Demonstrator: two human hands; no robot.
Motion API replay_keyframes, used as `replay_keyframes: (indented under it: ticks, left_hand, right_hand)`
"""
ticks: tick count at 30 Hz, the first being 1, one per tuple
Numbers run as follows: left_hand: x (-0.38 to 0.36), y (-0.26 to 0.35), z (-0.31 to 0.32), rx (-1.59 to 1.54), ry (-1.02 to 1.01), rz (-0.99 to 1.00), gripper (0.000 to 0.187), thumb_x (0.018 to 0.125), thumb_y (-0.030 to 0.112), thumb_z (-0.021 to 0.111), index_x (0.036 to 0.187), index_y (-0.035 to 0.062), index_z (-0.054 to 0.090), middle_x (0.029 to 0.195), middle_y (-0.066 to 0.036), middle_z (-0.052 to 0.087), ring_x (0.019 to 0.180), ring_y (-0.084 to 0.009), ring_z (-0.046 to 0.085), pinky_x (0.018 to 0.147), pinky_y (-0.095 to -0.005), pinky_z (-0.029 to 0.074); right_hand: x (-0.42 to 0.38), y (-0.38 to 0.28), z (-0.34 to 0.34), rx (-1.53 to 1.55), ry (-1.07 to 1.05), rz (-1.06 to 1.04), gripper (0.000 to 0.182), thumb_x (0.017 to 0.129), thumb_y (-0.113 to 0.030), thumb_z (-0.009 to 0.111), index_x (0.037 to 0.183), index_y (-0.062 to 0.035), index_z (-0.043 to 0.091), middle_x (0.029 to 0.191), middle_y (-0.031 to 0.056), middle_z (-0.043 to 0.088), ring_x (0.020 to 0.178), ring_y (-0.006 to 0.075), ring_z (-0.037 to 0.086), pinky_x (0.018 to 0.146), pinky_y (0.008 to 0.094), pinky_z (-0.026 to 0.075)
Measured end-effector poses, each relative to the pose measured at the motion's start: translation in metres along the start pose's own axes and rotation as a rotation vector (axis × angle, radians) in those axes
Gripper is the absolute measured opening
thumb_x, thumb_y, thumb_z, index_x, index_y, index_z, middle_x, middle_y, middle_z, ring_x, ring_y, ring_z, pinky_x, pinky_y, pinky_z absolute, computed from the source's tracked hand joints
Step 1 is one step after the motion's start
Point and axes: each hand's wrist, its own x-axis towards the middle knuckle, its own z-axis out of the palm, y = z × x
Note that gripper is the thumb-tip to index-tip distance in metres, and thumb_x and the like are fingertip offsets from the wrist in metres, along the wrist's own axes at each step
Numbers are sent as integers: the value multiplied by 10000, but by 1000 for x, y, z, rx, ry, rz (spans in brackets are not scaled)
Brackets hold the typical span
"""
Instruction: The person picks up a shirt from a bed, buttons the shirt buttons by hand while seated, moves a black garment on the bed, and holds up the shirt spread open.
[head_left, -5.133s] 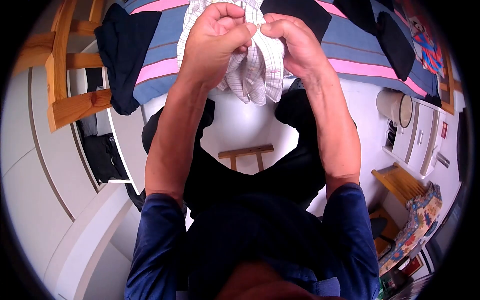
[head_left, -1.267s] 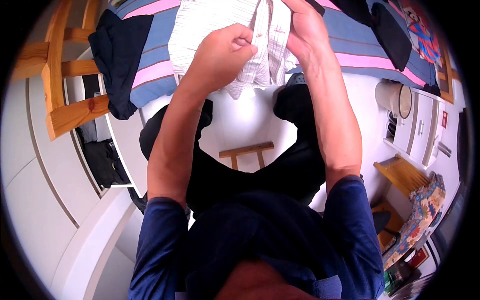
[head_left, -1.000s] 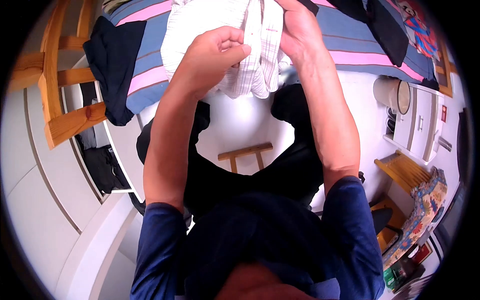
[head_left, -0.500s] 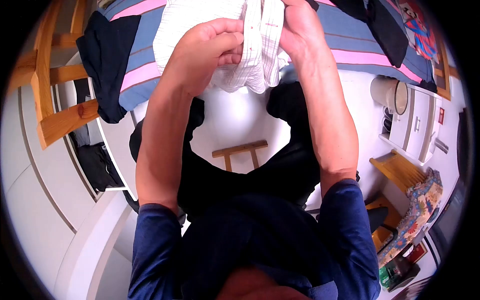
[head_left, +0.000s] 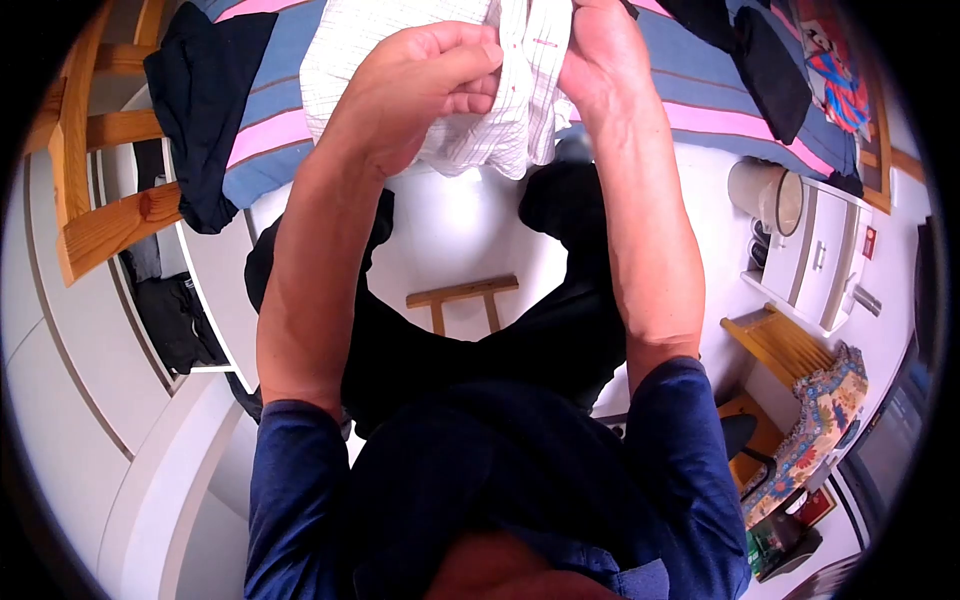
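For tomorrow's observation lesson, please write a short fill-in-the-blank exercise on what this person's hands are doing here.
1. Both hands grip a white checked ____ with small red buttons.
2. The left hand and right hand hold it above a pink and blue striped ____.
3. The wooden stool stands on the ____ floor.

Missing words: shirt; bedspread; white

A navy short-sleeved shirt (head_left: 480, 480) — collared, it seems — dark trousers (head_left: 480, 340), forearms and hands bare.

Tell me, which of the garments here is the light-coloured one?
The white checked shirt gripped by both hands; the garments lying on the striped bed are all dark.
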Motion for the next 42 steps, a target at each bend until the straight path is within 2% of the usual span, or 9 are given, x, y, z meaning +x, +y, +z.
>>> replay_keyframes:
  ticks: [9, 22, 28, 31, 33, 36, 38, 41, 42]
  left_hand:
    - [-1, 1, 3, 77, -20, 87, 279, 894, 211, 699, 1050, -20, 679, 800, -8, 631, 716, -66, 532, 671, -220, 422]
    - [7, -6, 17, 116, 71, 149, 316, 908, 186, 705, 1131, -32, 654, 861, -9, 671, 708, -45, 563, 663, -180, 438]
    - [6, -3, 15, 380, 78, 207, 235, 903, 184, 711, 1038, -6, 685, 833, -2, 684, 707, -35, 594, 626, -165, 433]
    - [12, -10, 11, 92, 113, 170, 197, 848, 192, 754, 919, 12, 717, 692, 34, 617, 605, -30, 522, 525, -199, 397]
    - [12, -6, 7, 91, 161, 92, 215, 919, 201, 682, 1016, 9, 687, 788, 14, 665, 630, -18, 539, 555, -165, 379]
    - [17, -6, -4, -129, 141, 89, 216, 931, 184, 664, 1033, -6, 680, 777, 18, 660, 642, -16, 554, 567, -153, 381]
    - [19, -6, -8, -190, 157, 89, 219, 935, 181, 658, 1038, -11, 677, 785, 17, 660, 636, -11, 543, 557, -153, 374]
    - [14, 5, 1, -287, 227, 108, 212, 938, 174, 656, 1037, -12, 674, 792, 21, 651, 622, -3, 510, 529, -158, 355]
    - [12, 8, 4, -320, 280, 126, 203, 937, 172, 659, 1032, -7, 675, 791, 24, 641, 615, 2, 487, 511, -164, 342]
  right_hand:
    - [-2, 3, 7, -94, 10, -69, 383, 1032, -242, 461, 1257, 49, 570, 1209, 186, 657, 1111, 322, 640, 1006, 456, 492]
    - [-5, 3, 9, -170, 53, -177, 248, 1025, -161, 487, 1123, 35, 604, 1081, 154, 675, 995, 274, 673, 908, 402, 550]
    - [-5, 10, 10, -252, 95, -247, 204, 1008, -136, 515, 1077, 21, 626, 1030, 137, 682, 930, 244, 681, 839, 365, 561]
    - [-6, 13, 13, -399, 230, -301, 164, 988, -144, 570, 1030, 0, 637, 945, 76, 673, 825, 154, 653, 741, 282, 534]
    - [-1, 14, 7, -764, 395, -648, 104, 955, -123, 633, 988, -25, 636, 866, 9, 634, 740, 71, 576, 665, 216, 472]
    - [-17, 15, 23, -988, 319, -867, 61, 939, -92, 650, 960, -38, 631, 832, -25, 595, 704, 39, 515, 630, 192, 428]
    - [-29, 16, 30, -1077, 210, -854, 58, 909, -36, 653, 957, -25, 623, 858, -21, 604, 715, 51, 523, 634, 205, 439]
    - [-31, 20, 23, -1643, -112, -1153, 130, 859, -26, 662, 986, -30, 632, 880, 8, 604, 742, 76, 533, 626, 236, 454]
    - [-23, 22, 8, -1687, -88, -1205, 157, 777, -127, 783, 903, -57, 720, 857, 44, 660, 711, 132, 616, 624, 268, 499]
